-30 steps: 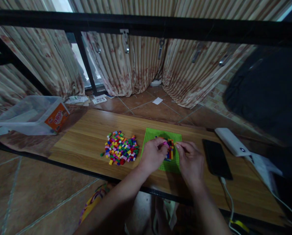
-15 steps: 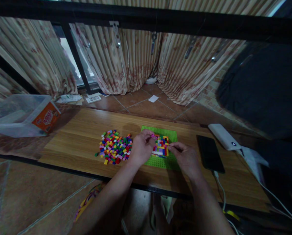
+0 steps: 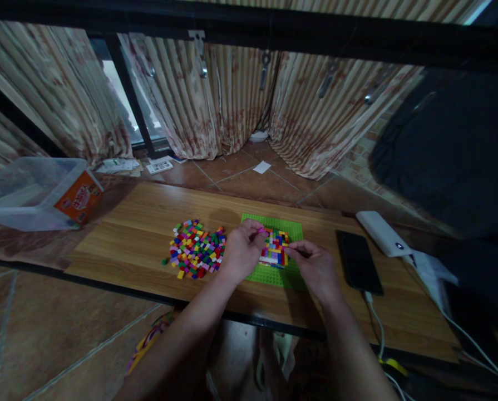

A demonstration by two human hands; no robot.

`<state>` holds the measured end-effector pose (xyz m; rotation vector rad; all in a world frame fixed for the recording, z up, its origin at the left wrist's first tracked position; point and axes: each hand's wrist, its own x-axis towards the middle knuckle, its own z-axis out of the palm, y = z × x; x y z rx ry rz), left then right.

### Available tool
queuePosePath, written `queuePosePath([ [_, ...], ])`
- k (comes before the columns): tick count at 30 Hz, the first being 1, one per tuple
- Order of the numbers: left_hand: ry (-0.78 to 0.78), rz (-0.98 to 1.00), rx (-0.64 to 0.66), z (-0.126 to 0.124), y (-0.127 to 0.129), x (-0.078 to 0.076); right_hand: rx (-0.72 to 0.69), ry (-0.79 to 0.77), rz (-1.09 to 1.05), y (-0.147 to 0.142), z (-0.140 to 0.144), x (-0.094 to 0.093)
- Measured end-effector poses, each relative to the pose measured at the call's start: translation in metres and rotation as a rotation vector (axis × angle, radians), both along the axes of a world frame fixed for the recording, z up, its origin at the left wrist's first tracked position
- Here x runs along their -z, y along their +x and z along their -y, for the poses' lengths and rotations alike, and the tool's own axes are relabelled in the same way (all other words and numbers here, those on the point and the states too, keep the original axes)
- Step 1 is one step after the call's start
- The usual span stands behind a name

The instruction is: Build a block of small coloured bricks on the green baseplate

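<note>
A green baseplate [image 3: 292, 228] lies on the wooden table [image 3: 140, 223], with a block of small coloured bricks [image 3: 275, 248] built on it. My left hand [image 3: 242, 253] rests at the plate's left edge, pinching a small pink brick [image 3: 260, 229] between thumb and forefinger beside the block. My right hand [image 3: 315, 267] sits at the block's right side, its fingertips closed and touching the block's edge; whether it holds a brick I cannot tell. A pile of loose coloured bricks [image 3: 196, 249] lies to the left of my left hand.
A black phone [image 3: 358, 253] with a cable lies right of the plate, a white power bank [image 3: 382, 233] beyond it. A clear plastic bin [image 3: 35, 192] with an orange label stands at the far left. A black metal bar [image 3: 249, 28] crosses overhead. Curtains hang behind.
Both hands drew back off the middle of the built block to its sides, uncovering it. The view shifted slightly; the left hand still pinches the pink brick.
</note>
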<state>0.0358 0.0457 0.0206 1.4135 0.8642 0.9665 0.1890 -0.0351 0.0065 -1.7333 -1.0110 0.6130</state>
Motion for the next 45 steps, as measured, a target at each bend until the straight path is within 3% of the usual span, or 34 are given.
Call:
queuePosePath([
  [10,0.002,-0.011,-0.007,0.0,-0.002,-0.002,-0.014,0.014,-0.015,0.003,0.001,0.004],
  [19,0.013,-0.024,-0.014,-0.001,-0.004,-0.002,0.081,-0.029,0.114,0.008,0.001,-0.002],
  [27,0.045,-0.064,-0.007,-0.001,-0.006,-0.002,0.046,-0.028,0.177,0.004,-0.005,0.011],
  [40,0.109,-0.067,0.013,-0.001,-0.006,0.004,0.036,0.021,0.108,-0.001,-0.007,0.021],
  [45,0.134,-0.145,-0.066,-0.001,-0.003,0.004,0.035,0.043,0.04,0.001,-0.007,0.023],
])
